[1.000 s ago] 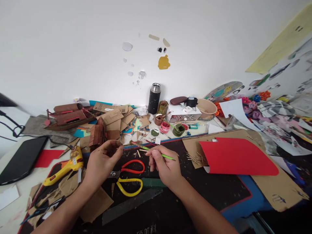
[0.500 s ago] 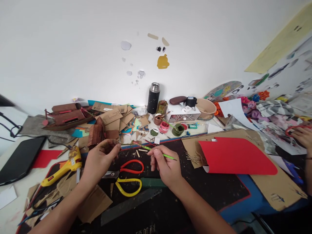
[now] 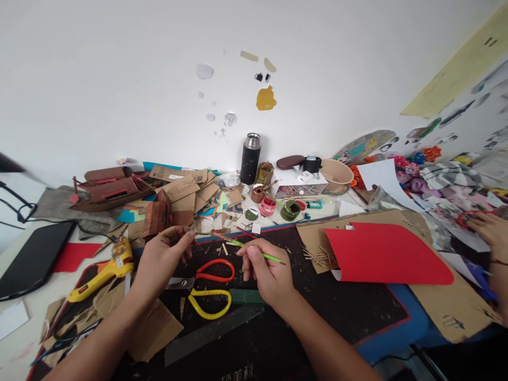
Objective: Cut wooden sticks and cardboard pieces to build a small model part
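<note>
My right hand point(image 3: 266, 267) grips a green paintbrush point(image 3: 273, 259) between thumb and fingers. The brush slants up and left, its tip end close to the fingers of my left hand point(image 3: 164, 256). Those left fingers are pinched together; whatever small thing they may hold is too small to make out. Below and between the hands lie scissors with one red and one yellow handle point(image 3: 210, 305). Just behind my left hand stands a brown-painted cardboard piece point(image 3: 156, 216). Open paint jars stand beyond the brush: a green one point(image 3: 290, 210), a pink one point(image 3: 268, 206) and a brown one point(image 3: 257, 193).
A yellow glue gun point(image 3: 99, 275) and cardboard scraps lie at left, with a brown model boat point(image 3: 111, 190) behind. A black flask point(image 3: 250, 159) stands by the wall. Red sheet point(image 3: 389, 254) and thin sticks point(image 3: 319, 256) rest on cardboard at right. Another person's hand point(image 3: 488, 230) is at far right.
The paintbrush and my right hand have shifted slightly left, bringing the brush tip closer to my left fingers. The other person's hand has moved a little left.
</note>
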`<state>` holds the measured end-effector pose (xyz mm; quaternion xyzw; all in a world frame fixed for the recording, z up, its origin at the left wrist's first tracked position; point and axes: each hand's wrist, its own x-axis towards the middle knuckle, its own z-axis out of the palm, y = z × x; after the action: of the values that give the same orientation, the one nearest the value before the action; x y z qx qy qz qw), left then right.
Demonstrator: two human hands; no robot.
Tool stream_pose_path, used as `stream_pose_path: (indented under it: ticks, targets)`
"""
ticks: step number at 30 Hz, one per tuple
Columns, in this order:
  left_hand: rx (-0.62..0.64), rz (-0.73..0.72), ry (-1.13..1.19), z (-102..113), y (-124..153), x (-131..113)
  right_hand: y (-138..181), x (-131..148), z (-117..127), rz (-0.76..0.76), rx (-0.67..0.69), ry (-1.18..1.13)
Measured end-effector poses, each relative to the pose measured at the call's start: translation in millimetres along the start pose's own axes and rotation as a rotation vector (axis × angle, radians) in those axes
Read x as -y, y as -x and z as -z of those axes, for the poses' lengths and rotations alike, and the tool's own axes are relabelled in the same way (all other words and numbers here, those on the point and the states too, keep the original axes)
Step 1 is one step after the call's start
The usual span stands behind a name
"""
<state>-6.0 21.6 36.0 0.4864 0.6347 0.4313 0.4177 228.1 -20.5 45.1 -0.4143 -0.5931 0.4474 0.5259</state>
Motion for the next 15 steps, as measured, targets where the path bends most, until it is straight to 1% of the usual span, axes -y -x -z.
stream_pose_path:
  ticks: [3,6,11,15]
  targets:
    - [0.011,-0.002,0.014,-0.1,0.0,1.6,0.3,-1.9,-5.0,0.022,0.044,0.007]
    - [0.009,0.007,0.040,1.8,-2.2,5.6,1.8,-5.1,-2.2,0.028,0.022,0.019]
    - [-0.010,0.008,0.059,3.4,-5.6,9.7,4.1,-5.8,5.3,-0.012,-0.024,0.013]
    - [-0.005,0.008,0.001,1.9,-3.1,4.7,2.8,-2.2,-1.3,0.035,0.013,0.007]
